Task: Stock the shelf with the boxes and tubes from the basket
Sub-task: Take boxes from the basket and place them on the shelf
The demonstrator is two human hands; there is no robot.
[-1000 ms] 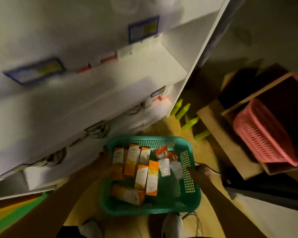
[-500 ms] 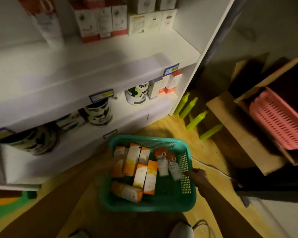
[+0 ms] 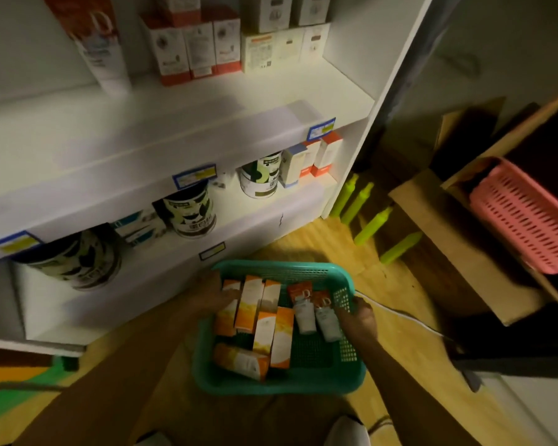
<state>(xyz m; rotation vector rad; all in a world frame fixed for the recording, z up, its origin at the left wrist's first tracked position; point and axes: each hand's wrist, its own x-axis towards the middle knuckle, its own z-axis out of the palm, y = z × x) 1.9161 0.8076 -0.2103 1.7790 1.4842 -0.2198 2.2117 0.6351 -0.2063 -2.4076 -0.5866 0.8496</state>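
Observation:
A green mesh basket [image 3: 281, 383] sits low in front of the white shelf unit [image 3: 187, 123]. Inside it lie several orange-and-white boxes [image 3: 273, 336], and two white tubes with orange tops [image 3: 314, 312] lie at its right side. My left hand [image 3: 211, 294] reaches over the basket's left rim, its fingers closed around the top of the leftmost box [image 3: 227, 309]. My right hand [image 3: 358, 320] grips the basket's right rim, right beside the nearer tube. The front of the middle shelf board is bare.
White and red boxes [image 3: 194, 49] stand at the back of the middle shelf. Cans [image 3: 190, 214] and small boxes [image 3: 313, 159] fill the lower shelf. Yellow-green markers [image 3: 366, 217] lie on the wooden floor, with a pink basket [image 3: 525, 220] in a cardboard box at right.
The view has tilted up, so the shelves now show clearly. My left hand has shifted from the basket's left rim onto the leftmost box. My right hand stays at the right rim.

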